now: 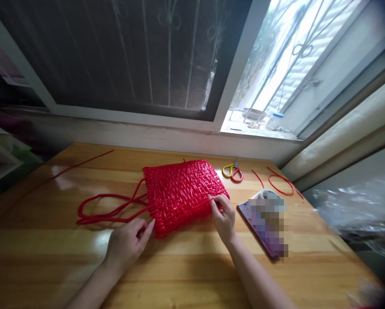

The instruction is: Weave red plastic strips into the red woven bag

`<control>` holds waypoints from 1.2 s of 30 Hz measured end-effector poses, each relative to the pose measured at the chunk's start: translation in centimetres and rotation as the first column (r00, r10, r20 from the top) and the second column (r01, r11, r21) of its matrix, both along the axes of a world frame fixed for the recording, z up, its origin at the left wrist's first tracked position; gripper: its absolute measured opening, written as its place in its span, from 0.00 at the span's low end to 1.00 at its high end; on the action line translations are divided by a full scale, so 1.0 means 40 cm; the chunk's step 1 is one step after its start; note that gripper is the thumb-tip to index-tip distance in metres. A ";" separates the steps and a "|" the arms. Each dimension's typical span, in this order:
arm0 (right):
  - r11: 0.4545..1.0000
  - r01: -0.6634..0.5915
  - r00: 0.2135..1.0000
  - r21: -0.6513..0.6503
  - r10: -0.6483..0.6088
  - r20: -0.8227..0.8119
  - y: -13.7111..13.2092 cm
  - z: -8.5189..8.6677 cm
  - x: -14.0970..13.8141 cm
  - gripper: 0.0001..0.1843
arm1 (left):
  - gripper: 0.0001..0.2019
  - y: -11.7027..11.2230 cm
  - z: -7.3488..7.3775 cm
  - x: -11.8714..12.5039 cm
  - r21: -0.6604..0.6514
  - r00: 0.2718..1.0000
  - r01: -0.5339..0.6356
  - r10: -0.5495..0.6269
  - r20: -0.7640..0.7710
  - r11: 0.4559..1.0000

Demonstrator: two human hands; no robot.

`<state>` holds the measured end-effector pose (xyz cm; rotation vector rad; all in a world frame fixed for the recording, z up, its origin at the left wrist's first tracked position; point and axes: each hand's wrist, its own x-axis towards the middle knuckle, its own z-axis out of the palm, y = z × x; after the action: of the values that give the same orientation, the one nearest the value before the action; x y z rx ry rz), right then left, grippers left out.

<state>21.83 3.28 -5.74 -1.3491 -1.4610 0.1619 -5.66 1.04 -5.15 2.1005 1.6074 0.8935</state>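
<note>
A red woven bag point(182, 193) lies flat on the wooden table point(192, 266), with its long red cord strap point(109, 210) looped out to the left. My right hand point(224, 216) pinches the bag's near right edge between thumb and fingers. My left hand point(130, 240) rests on the table at the bag's near left corner, fingers curled, fingertips touching the weave and the strap's end.
Scissors point(233, 171) with yellow and red handles lie behind the bag. A phone point(265, 227) lies to the right, a round white object point(266, 195) behind it. Loose red cord pieces point(281, 182) lie at back right, and a long cord point(51, 176) runs along the left. Crumpled clear plastic point(356, 214) sits off the right edge.
</note>
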 end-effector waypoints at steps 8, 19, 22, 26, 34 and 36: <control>0.994 0.028 0.933 0.105 -0.064 0.355 0.003 -0.006 -0.012 0.20 | 0.23 -0.006 0.002 0.087 -0.531 0.442 0.337 0.368 0.818 0.777; 0.987 -0.100 0.913 0.122 0.043 0.406 -0.007 -0.005 -0.015 0.23 | 0.15 0.024 0.026 0.162 -0.517 0.212 0.684 0.539 0.816 0.515; 0.983 -0.131 0.940 0.132 0.081 0.331 -0.009 -0.010 -0.019 0.21 | 0.13 0.021 0.025 0.194 -0.514 0.174 0.714 0.589 0.789 0.477; 0.990 -0.046 0.995 0.130 0.034 0.093 -0.015 -0.009 -0.020 0.10 | 0.11 0.020 0.026 0.218 -0.522 0.182 0.726 0.607 0.774 0.447; 0.987 0.028 0.999 -0.155 -0.035 -0.041 -0.011 0.033 0.006 0.08 | 0.12 0.013 0.013 0.224 -0.490 0.166 0.744 0.584 0.794 0.455; 0.970 0.051 0.997 -0.239 -0.063 -0.042 0.003 0.056 0.008 0.10 | 0.12 0.011 0.013 0.226 -0.511 0.189 0.722 0.578 0.794 0.465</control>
<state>22.16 3.39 -3.51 -1.5678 -1.3926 0.3393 3.39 1.48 -4.62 0.3635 0.6958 0.7325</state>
